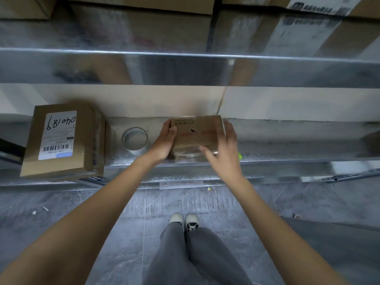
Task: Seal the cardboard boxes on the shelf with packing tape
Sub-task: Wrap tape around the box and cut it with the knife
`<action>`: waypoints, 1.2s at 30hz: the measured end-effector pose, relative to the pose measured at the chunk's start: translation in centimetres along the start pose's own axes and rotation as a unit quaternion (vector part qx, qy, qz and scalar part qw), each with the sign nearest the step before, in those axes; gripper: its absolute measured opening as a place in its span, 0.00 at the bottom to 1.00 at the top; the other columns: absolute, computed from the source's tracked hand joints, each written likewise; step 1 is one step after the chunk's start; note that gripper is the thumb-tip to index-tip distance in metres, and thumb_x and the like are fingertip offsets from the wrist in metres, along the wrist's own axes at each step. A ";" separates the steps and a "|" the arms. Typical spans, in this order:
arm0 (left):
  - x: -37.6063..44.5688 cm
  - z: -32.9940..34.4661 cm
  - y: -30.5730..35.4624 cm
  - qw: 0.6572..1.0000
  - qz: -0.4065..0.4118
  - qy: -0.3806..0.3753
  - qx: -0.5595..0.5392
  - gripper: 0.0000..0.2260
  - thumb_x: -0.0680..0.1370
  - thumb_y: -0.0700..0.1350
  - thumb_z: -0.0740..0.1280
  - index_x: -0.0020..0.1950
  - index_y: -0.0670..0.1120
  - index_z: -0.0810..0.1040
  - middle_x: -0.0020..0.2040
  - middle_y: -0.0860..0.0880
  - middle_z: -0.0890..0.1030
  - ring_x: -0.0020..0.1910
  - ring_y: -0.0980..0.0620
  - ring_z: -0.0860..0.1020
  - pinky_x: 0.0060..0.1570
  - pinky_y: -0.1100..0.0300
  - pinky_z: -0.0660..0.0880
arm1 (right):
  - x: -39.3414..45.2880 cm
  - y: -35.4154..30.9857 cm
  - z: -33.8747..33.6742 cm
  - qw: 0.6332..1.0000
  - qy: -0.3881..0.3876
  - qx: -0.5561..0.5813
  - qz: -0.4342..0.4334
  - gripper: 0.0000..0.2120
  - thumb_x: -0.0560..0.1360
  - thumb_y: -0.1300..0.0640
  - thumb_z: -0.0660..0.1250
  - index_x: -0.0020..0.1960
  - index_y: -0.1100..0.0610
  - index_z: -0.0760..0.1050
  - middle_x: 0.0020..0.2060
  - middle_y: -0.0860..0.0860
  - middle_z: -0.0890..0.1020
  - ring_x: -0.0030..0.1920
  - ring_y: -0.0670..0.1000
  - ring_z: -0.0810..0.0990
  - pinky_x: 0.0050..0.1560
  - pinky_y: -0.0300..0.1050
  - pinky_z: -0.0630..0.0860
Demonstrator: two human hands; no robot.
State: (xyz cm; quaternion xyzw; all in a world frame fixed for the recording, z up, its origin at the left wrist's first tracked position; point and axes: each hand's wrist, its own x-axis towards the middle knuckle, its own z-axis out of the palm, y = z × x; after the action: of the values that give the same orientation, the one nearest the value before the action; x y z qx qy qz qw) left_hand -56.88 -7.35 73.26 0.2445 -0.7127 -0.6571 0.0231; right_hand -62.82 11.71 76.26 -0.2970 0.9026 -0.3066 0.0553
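A small cardboard box with red print lies on the metal shelf in front of me. My left hand grips its left side, fingers curled over the top edge. My right hand is at the box's right side with fingers spread and blurred, the thumb lying across the front face. A roll of clear packing tape lies flat on the shelf just left of my left hand. A larger cardboard box with a white label reading 040189 stands at the shelf's left end.
Big cardboard boxes fill the shelf above, behind a shiny metal beam. Pale cartons line the back of my shelf. Below are the grey floor, my legs and shoes.
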 end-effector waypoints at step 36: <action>-1.4 1.4 -0.1 0.998 -0.038 0.039 -0.018 0.09 0.85 0.49 0.51 0.61 0.45 0.63 0.57 0.46 0.74 0.57 0.51 0.73 0.58 0.59 0.70 | -5.7 -3.3 5.0 0.980 -0.056 -0.175 -0.082 0.27 0.82 0.49 0.48 0.78 0.59 0.56 0.77 0.53 0.60 0.77 0.51 0.55 0.76 0.53 0.48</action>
State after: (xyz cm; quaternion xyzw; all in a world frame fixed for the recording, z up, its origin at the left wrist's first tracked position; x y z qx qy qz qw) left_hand -56.10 -5.52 73.38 0.2966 -0.6894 -0.6602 0.0299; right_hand -55.14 10.30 73.70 -0.3919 0.9103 -0.1303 0.0279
